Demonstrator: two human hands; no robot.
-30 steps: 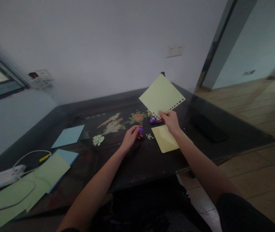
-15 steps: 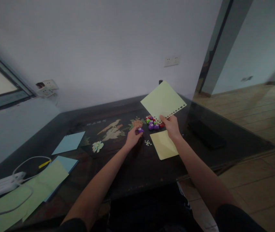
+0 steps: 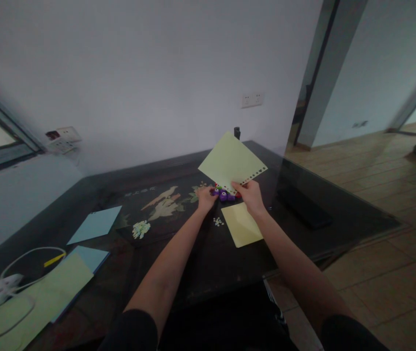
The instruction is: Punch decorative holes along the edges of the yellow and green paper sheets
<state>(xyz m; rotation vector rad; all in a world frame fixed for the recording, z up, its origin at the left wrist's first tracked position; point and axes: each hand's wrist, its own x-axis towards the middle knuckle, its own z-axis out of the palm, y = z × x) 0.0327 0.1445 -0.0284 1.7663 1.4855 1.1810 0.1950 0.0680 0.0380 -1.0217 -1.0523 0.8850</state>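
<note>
Yellow-green sheet (image 3: 230,161), punched edge, held tilted

Your two arms are bare from the hands back almost to the shoulders — no watch, no bracelet, no ring that shows at this size. Your left hand (image 3: 205,196) and right hand (image 3: 250,195) wear no gloves. At the bottom edge, short dark sleeves — black or nearly so — close round each upper arm, plain and without print. Between them your lap shows as dark clothing, too dim to tell fabric or cut.
</note>
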